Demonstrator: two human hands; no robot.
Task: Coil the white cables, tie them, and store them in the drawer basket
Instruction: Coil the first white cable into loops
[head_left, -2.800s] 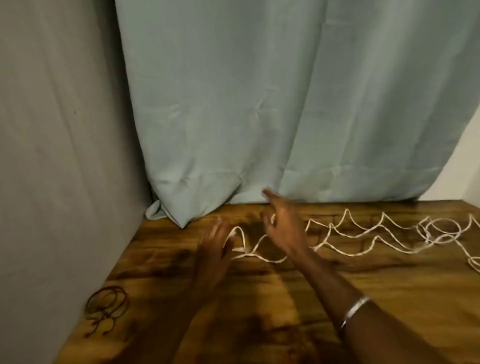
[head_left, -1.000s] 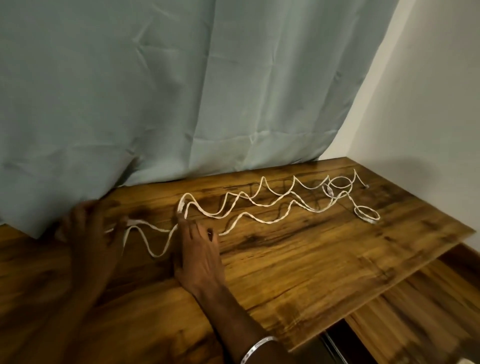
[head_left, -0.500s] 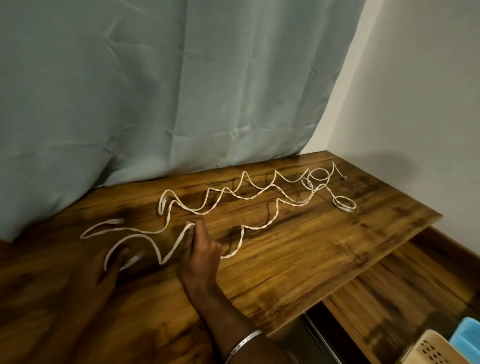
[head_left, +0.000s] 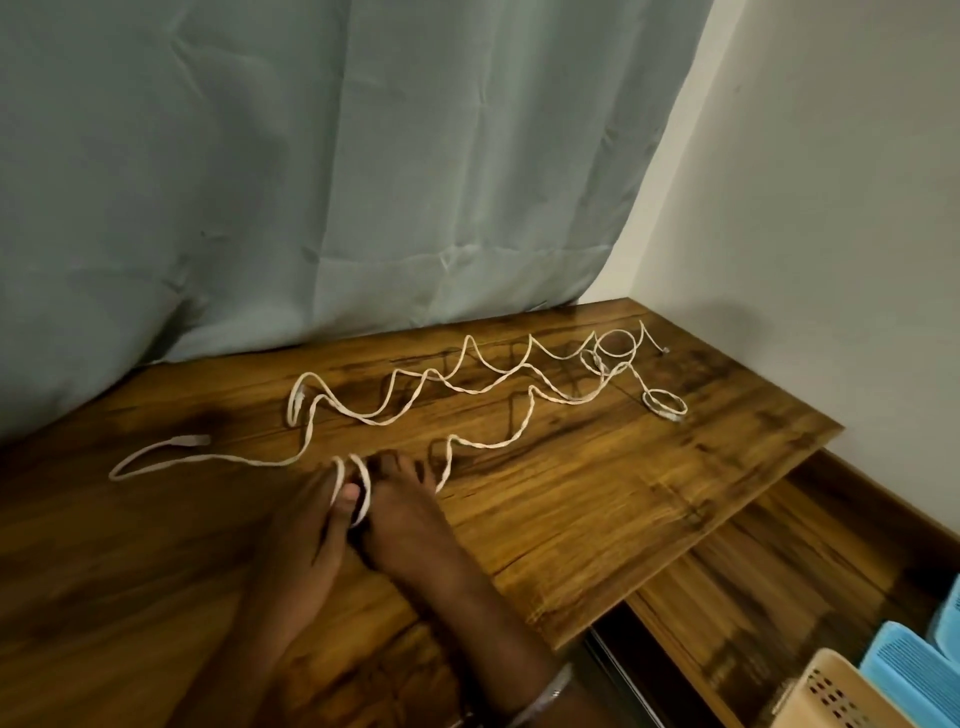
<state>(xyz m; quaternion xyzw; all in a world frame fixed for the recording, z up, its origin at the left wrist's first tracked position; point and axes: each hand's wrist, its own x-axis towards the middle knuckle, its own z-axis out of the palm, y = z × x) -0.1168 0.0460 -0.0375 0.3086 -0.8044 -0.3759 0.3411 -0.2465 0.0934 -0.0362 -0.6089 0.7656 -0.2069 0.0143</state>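
Observation:
White cables (head_left: 521, 429) lie in wavy lines across the wooden table (head_left: 649, 483). One plug end (head_left: 191, 440) rests at the left, and a small coil (head_left: 664, 403) lies at the far right. My left hand (head_left: 306, 525) has two turns of cable (head_left: 365, 486) looped over its fingers, with the thumb against them. My right hand (head_left: 410, 514) lies close beside it on the table and pinches the cable at the loop. Its thumb is hidden.
A grey-green curtain (head_left: 363, 182) hangs behind the table and a white wall (head_left: 831, 208) closes the right side. Below the table's right edge an open drawer (head_left: 779, 571) holds a beige basket (head_left: 831, 696) and blue baskets (head_left: 909, 670).
My hands have come together near the table's front. The cable that lay flat by my left hand is now looped over its fingers. The view has swung right, showing the drawer.

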